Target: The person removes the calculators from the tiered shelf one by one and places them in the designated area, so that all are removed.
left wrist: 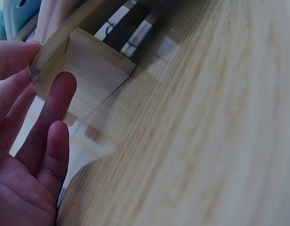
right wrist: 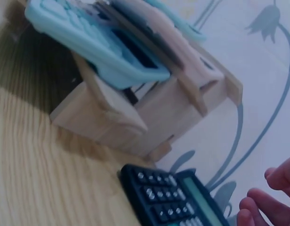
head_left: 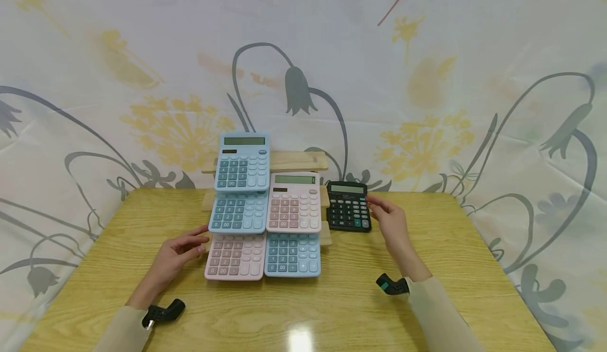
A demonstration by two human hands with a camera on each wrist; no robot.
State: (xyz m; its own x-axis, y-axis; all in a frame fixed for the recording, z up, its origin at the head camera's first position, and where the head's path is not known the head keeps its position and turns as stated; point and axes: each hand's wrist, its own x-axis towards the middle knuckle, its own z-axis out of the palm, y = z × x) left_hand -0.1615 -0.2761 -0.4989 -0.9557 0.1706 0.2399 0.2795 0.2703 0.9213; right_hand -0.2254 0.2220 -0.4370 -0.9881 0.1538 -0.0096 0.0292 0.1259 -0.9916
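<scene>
From my station, a white flower-printed sheet (head_left: pixel 351 20) spans the twelve o'clock side of the head view. A yellow wood-grain table (head_left: pixel 237 315) lies toward six o'clock, bearing a stepped, pale-wood slatted rack (head_left: pixel 299 161).

Taking that rack as my dial, I see five tilted calculators on its tiers: a light-blue, grey-keyed plastic one (head_left: pixel 244 161) at eleven o'clock, a matching blue one (head_left: pixel 238 213) at nine, a pale-pink one (head_left: pixel 294 202) at two, another pink one (head_left: pixel 235 257) at seven, another blue one (head_left: pixel 293 255) at five.

The left hand (head_left: pixel 177 252) is at eight o'clock, relaxed and spread, gripping nothing; one fingertip meets the rack's end. The right hand (head_left: pixel 391 223) is at three, fingers loosely bent and apart, beside the smaller black plastic calculator (head_left: pixel 348 207) on the table; I can't tell whether they touch.

Smallest are two black wrist cameras (head_left: pixel 163 312).
</scene>
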